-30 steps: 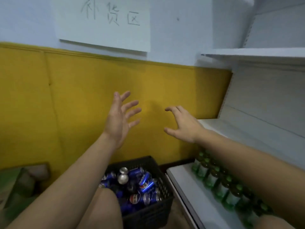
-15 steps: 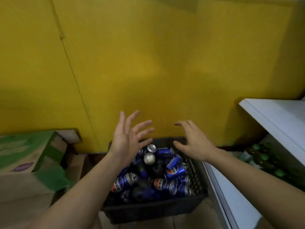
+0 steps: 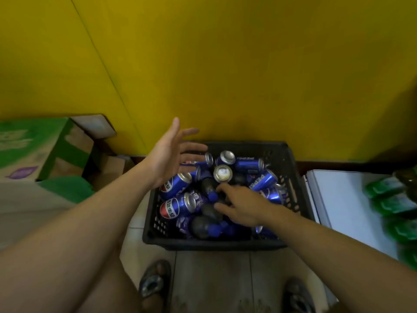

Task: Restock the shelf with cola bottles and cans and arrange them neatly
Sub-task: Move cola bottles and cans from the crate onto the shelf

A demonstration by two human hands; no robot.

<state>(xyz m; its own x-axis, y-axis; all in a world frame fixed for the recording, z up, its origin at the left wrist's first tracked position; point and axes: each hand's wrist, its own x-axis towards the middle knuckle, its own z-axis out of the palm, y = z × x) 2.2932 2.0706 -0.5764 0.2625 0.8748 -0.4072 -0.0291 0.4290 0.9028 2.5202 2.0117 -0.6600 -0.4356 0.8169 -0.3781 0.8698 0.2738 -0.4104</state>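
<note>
Yellow wall point(image 3: 225, 64) stands directly behind the black crate point(image 3: 293, 188); white shelf point(image 3: 334, 199) with green bottles point(image 3: 394, 204) lies to the crate's right, green cardboard box point(image 3: 33, 143) to its left. The crate holds a loose heap of blue cola cans point(image 3: 248, 162) over dark, blue-capped cola bottles point(image 3: 200, 225). My left hand point(image 3: 169, 154) is spread, holding nothing, above the crate's far left corner; my right hand point(image 3: 241, 204) is at the crate's middle, fingers parted and curved over 1 bottle, grip not determinable.
</note>
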